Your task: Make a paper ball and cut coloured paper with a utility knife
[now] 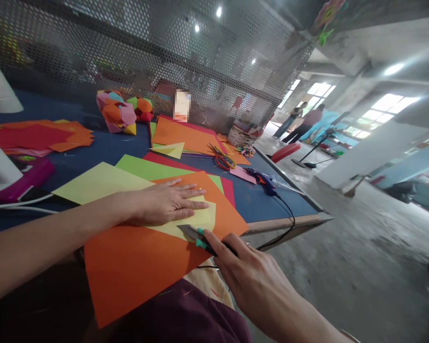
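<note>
Yellow paper [200, 219] against cutter [200, 237], glue gun [262, 181] beyond

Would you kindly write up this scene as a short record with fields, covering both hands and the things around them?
left hand: flat, palm down on the pale yellow paper
right hand: grips a teal-handled cutter, its blade at the yellow paper's near edge
beneath: large orange sheet
surface: blue table
nearby: blue glue gun, scissors, paper balls
behind: perforated metal screen
</note>
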`<state>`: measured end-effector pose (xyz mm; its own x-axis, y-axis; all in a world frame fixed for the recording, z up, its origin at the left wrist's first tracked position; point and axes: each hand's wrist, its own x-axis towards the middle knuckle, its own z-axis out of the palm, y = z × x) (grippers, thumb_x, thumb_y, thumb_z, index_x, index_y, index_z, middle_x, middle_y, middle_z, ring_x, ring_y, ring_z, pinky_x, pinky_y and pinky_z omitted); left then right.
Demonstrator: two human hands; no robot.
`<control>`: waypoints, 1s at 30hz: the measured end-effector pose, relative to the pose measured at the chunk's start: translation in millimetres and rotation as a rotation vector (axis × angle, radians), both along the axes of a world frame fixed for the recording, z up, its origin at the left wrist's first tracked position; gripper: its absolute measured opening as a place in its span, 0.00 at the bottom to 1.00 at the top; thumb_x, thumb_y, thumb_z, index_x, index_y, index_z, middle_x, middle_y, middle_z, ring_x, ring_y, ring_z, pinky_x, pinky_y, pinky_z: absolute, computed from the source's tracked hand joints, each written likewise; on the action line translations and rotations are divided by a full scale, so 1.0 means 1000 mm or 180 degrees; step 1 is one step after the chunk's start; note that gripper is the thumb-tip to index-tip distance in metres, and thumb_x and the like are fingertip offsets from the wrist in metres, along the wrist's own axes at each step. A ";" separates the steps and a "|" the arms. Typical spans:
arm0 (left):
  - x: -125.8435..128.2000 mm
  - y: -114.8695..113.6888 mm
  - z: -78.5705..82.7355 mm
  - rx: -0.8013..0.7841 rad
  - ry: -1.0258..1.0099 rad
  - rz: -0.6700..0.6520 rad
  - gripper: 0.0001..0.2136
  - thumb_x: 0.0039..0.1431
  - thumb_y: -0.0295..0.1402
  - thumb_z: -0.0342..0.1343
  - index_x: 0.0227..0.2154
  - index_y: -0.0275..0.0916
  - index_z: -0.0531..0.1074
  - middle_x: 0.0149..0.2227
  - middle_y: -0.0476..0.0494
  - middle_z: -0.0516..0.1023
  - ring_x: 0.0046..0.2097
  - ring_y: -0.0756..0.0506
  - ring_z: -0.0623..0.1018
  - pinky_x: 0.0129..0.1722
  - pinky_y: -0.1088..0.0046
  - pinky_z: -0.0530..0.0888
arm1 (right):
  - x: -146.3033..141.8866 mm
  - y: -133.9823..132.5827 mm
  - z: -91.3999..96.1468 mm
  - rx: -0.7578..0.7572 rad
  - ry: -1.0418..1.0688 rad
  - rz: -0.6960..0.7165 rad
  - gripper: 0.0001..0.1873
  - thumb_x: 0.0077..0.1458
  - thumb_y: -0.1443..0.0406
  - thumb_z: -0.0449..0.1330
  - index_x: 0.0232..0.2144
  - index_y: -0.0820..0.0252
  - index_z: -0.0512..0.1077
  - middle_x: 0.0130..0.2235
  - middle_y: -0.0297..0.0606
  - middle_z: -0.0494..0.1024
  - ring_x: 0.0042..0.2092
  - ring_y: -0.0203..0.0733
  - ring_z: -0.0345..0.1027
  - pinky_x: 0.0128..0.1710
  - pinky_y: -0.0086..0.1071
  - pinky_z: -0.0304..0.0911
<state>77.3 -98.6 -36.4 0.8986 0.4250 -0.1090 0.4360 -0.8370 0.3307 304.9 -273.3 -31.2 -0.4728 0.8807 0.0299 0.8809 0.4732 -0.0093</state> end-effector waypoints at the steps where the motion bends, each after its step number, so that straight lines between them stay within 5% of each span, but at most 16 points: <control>1: 0.000 0.000 0.000 0.0021 -0.0001 -0.0010 0.22 0.75 0.46 0.39 0.69 0.63 0.52 0.76 0.55 0.44 0.76 0.43 0.46 0.72 0.48 0.40 | 0.000 0.000 0.000 0.0028 0.0006 0.0008 0.27 0.70 0.68 0.48 0.69 0.61 0.57 0.44 0.44 0.75 0.31 0.43 0.77 0.28 0.38 0.75; 30: 0.001 0.001 0.000 -0.0075 -0.0161 -0.0023 0.22 0.74 0.47 0.42 0.69 0.61 0.55 0.75 0.52 0.47 0.76 0.41 0.47 0.72 0.50 0.39 | -0.019 0.010 0.017 -0.0515 -0.0265 0.0041 0.33 0.66 0.72 0.50 0.71 0.59 0.53 0.48 0.46 0.75 0.39 0.48 0.78 0.35 0.39 0.73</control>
